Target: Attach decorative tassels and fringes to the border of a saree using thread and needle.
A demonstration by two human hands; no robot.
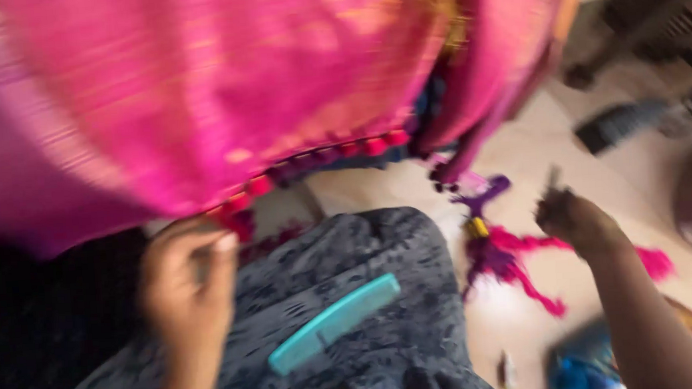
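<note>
Left to right: broad pink cloth (196, 91) overhead, hiding the upper view; left hand (184, 288) pinched shut on its red-tufted hem (238, 205). Below, on a grey patterned lap (369, 313), a teal comb (334, 323), untouched. Beside it, purple and pink threads (510, 260) on the floor. Right hand (576, 220) closed around something thin, too blurred to identify.

home floor workspace, pink cloth (196, 91), thread tassels (510, 256), dark furniture legs (632, 33)
</note>
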